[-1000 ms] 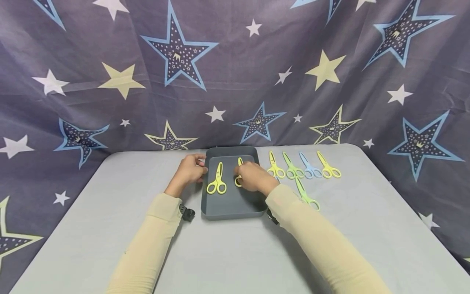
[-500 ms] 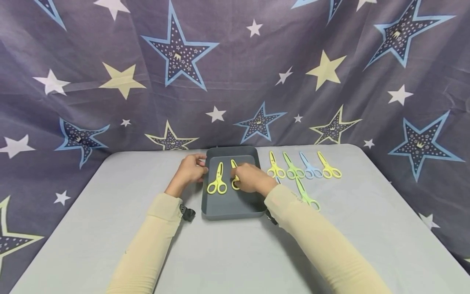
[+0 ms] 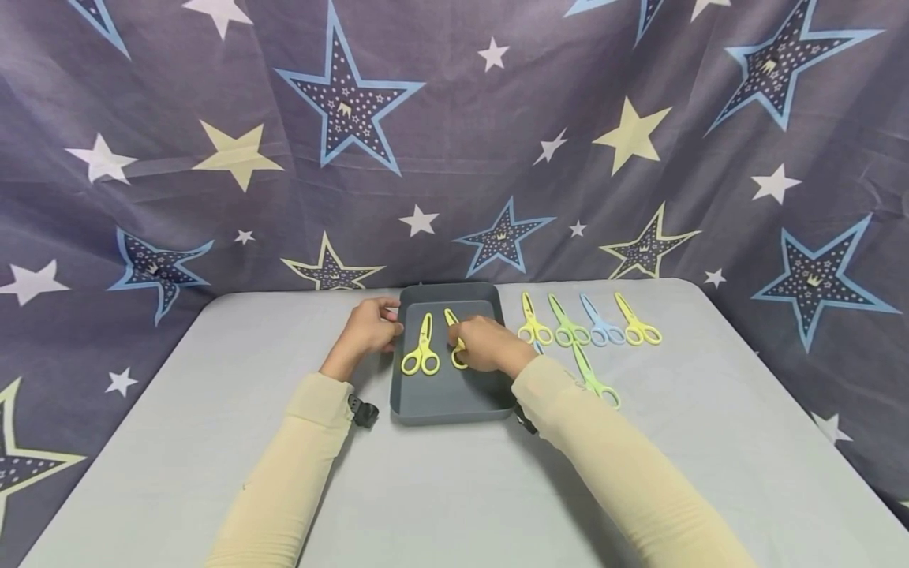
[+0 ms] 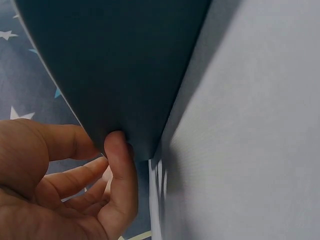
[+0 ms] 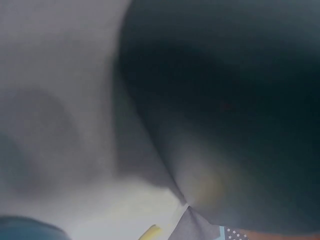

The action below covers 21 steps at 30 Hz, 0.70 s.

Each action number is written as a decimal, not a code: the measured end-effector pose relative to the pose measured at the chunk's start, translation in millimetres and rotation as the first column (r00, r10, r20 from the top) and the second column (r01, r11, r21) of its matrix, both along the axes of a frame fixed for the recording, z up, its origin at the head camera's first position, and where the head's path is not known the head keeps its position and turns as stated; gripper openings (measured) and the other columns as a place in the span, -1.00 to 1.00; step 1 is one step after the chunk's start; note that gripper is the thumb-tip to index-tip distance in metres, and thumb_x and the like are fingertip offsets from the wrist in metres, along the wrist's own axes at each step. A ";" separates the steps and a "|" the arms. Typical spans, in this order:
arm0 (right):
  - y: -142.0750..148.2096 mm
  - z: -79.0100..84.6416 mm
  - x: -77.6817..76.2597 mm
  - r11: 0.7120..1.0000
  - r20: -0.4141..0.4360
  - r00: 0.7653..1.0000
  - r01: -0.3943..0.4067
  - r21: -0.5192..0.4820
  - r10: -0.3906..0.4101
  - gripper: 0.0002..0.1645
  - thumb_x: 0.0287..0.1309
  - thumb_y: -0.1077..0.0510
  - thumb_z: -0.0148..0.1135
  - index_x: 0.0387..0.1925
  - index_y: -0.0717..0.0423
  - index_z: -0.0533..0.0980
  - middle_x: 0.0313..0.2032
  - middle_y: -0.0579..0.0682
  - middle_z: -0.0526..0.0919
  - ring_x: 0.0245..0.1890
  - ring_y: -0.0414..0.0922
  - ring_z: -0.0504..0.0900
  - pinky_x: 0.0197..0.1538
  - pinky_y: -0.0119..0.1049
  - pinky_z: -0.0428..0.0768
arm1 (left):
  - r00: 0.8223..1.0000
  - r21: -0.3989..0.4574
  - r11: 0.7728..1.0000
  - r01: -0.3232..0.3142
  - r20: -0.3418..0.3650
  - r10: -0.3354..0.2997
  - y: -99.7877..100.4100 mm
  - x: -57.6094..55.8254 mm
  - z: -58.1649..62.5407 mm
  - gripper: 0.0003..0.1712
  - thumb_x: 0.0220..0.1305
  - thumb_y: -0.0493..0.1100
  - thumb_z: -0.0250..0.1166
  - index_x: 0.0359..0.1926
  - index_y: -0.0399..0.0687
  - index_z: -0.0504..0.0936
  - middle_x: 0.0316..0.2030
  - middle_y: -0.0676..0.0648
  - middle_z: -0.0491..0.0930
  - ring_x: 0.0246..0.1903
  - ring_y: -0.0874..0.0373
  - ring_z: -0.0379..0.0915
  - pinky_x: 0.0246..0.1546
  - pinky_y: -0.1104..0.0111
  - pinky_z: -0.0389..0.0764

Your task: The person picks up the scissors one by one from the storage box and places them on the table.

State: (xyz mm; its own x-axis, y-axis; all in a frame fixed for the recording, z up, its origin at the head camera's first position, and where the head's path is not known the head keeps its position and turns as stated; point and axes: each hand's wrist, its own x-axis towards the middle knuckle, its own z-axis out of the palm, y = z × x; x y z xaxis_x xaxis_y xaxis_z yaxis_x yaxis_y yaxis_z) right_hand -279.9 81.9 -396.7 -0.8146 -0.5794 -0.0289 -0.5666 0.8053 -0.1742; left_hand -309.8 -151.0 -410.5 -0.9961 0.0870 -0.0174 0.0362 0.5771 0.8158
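In the head view a dark grey tray (image 3: pixel 440 402) lies at the back of the table. Yellow scissors (image 3: pixel 424 347) rest in its left half, blades pointing away. My right hand (image 3: pixel 486 343) reaches into the tray and pinches a second pair of yellow scissors (image 3: pixel 451 318), its handles partly covered by the fingers. At the tray's left wall my left hand (image 3: pixel 369 327) holds the rim; in the left wrist view its thumb (image 4: pixel 72 140) meets the rim while one fingertip presses the outer wall (image 4: pixel 120 75). The right wrist view is mostly blurred tray wall.
Right of the tray lie yellow scissors (image 3: pixel 534 327), green scissors (image 3: pixel 564 323), blue scissors (image 3: pixel 600 325) and more yellow scissors (image 3: pixel 637 323). Other green scissors (image 3: pixel 592 379) lie nearer, and a blue piece (image 3: pixel 537 345) shows by my right sleeve. A star-patterned cloth (image 3: pixel 454 142) hangs behind.
My right hand has shifted slightly left with the yellow scissors, bringing them closer to the other pair in the tray, their blades now tilted left. The left hand has stayed at the tray.
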 end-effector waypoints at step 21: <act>-3.2 0.2 3.3 0.998 -0.004 1.000 -0.018 0.056 0.018 -0.80 0.22 0.21 0.34 -0.11 0.00 0.62 -0.17 -0.03 0.66 -0.16 -0.04 0.61 -0.07 -0.17 0.68 | 1.000 0.003 1.000 -0.002 0.008 0.002 -1.0 -0.8 -0.8 -0.35 0.24 -0.40 0.26 0.38 -0.29 0.45 0.00 -0.30 0.56 -0.31 0.01 0.66 -0.45 0.31 0.81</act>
